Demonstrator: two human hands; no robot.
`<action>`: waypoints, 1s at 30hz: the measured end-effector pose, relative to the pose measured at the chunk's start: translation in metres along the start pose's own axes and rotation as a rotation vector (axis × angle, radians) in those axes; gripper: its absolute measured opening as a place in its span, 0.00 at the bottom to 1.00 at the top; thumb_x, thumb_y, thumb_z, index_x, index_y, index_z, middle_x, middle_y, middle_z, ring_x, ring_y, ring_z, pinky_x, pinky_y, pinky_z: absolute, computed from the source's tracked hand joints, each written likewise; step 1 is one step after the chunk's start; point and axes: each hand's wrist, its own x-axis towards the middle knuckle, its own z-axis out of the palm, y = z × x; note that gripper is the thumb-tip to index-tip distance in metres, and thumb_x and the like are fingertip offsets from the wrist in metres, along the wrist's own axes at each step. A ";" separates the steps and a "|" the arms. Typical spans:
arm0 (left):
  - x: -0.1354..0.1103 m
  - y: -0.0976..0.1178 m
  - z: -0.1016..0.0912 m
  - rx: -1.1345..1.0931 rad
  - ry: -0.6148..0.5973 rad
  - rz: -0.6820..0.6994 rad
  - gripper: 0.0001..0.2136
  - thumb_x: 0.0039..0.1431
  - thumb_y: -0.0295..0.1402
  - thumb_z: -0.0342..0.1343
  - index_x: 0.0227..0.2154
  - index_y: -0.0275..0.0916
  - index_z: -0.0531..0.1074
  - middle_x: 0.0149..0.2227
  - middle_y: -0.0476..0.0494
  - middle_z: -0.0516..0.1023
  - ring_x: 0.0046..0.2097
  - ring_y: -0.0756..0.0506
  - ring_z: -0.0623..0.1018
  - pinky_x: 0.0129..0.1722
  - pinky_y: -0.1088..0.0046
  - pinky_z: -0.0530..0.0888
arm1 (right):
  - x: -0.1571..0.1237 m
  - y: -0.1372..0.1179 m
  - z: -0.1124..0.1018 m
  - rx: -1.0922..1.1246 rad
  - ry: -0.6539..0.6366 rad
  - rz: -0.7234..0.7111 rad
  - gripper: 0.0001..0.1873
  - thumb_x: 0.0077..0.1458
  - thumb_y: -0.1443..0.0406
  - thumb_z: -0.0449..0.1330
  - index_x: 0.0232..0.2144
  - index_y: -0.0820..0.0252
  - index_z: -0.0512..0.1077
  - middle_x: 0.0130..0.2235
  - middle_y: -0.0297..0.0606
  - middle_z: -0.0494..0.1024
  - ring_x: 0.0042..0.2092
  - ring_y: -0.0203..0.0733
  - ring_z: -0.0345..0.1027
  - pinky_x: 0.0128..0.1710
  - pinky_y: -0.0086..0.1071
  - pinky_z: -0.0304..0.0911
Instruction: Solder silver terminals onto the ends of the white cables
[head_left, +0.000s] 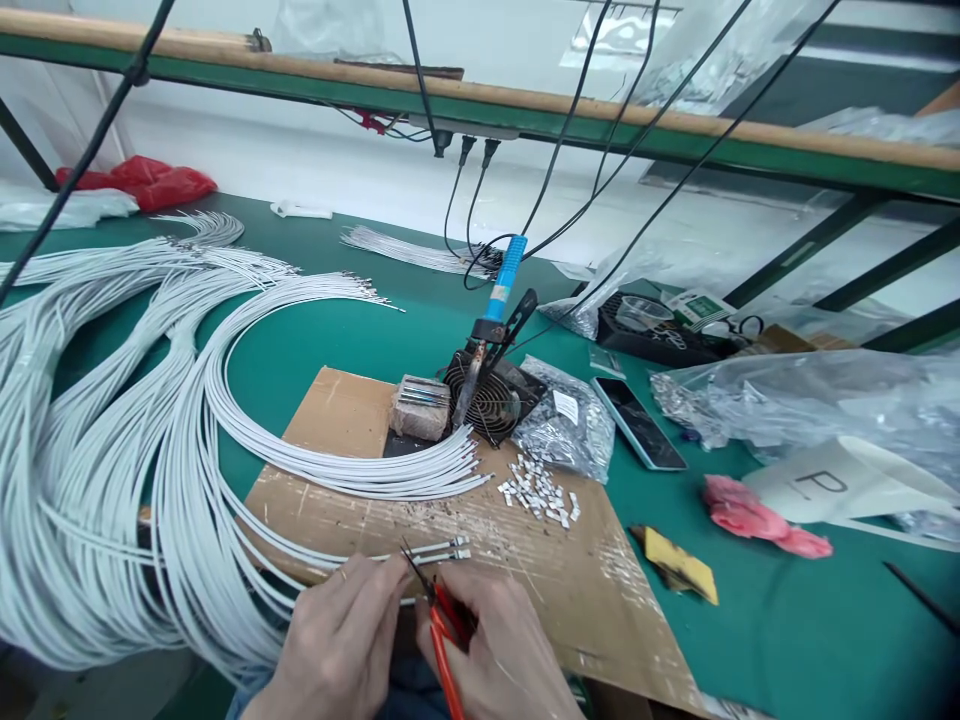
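My left hand point(341, 640) and my right hand point(499, 645) meet at the near edge of a cardboard sheet point(600, 590). The right hand is closed on red-handled tweezers point(439, 620), whose dark tips point up-left. My left hand pinches thin white wires point(420, 552) whose metal-tipped ends lie just ahead of the fingers. A larger fan of white wire ends point(442, 475) rests on the cardboard, beside a small pile of white connector pieces point(540, 493). The wires loop back into big white bundles point(112, 430) on the left.
A blue-handled soldering iron point(495, 310) leans in a stand over a black fan point(491, 400), beside a sponge block point(420, 408). Plastic bags point(810, 400), a phone point(637, 422), pink cloth point(750, 515) and a yellow pad point(679, 565) lie right. Black cables hang from a shelf point(525, 105).
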 end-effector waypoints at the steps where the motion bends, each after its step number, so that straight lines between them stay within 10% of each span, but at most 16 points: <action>1: 0.000 -0.001 -0.001 -0.007 -0.016 0.030 0.24 0.61 0.14 0.54 0.57 0.40 0.67 0.40 0.36 0.86 0.39 0.41 0.85 0.42 0.71 0.78 | 0.000 0.000 -0.001 -0.005 0.008 -0.003 0.13 0.50 0.67 0.54 0.20 0.55 0.52 0.20 0.27 0.61 0.24 0.35 0.51 0.25 0.32 0.43; 4: 0.008 0.001 -0.010 -0.182 -0.108 -0.074 0.16 0.65 0.17 0.51 0.51 0.41 0.70 0.37 0.42 0.85 0.35 0.45 0.84 0.37 0.75 0.75 | -0.002 0.003 -0.001 -0.014 0.024 -0.025 0.13 0.47 0.68 0.55 0.19 0.55 0.52 0.20 0.27 0.61 0.24 0.34 0.51 0.25 0.31 0.42; 8: 0.026 0.007 -0.025 -0.629 -0.265 -0.546 0.13 0.71 0.36 0.52 0.29 0.39 0.72 0.21 0.53 0.68 0.23 0.51 0.67 0.24 0.75 0.61 | -0.004 0.006 0.002 0.000 0.026 -0.069 0.15 0.43 0.70 0.56 0.19 0.55 0.49 0.20 0.26 0.58 0.23 0.33 0.51 0.24 0.30 0.42; 17: 0.045 -0.008 -0.044 -1.350 -0.451 -1.157 0.20 0.49 0.48 0.72 0.27 0.35 0.74 0.17 0.57 0.65 0.15 0.60 0.46 0.13 0.79 0.40 | 0.004 0.001 0.013 0.032 0.074 -0.202 0.17 0.41 0.72 0.55 0.20 0.55 0.47 0.21 0.25 0.54 0.24 0.33 0.49 0.25 0.29 0.44; 21: 0.046 -0.004 -0.045 -1.221 -0.362 -1.082 0.19 0.55 0.49 0.68 0.29 0.37 0.74 0.20 0.56 0.69 0.16 0.59 0.49 0.14 0.81 0.45 | 0.010 -0.001 0.015 0.013 0.112 -0.214 0.16 0.42 0.71 0.54 0.20 0.54 0.48 0.20 0.26 0.55 0.23 0.33 0.50 0.24 0.29 0.45; 26: 0.029 0.000 -0.034 -0.542 -0.046 -0.536 0.10 0.68 0.39 0.56 0.33 0.41 0.77 0.26 0.48 0.75 0.27 0.48 0.71 0.27 0.75 0.68 | 0.014 -0.003 0.007 -0.040 0.181 -0.209 0.15 0.46 0.68 0.55 0.18 0.55 0.51 0.18 0.27 0.59 0.22 0.34 0.52 0.23 0.29 0.45; 30: 0.029 0.001 -0.037 -0.352 -0.074 -0.284 0.10 0.69 0.34 0.52 0.38 0.43 0.78 0.29 0.44 0.78 0.31 0.43 0.77 0.32 0.72 0.70 | 0.016 -0.004 0.000 -0.080 0.203 -0.221 0.16 0.45 0.68 0.56 0.18 0.55 0.49 0.17 0.26 0.58 0.21 0.33 0.52 0.23 0.30 0.42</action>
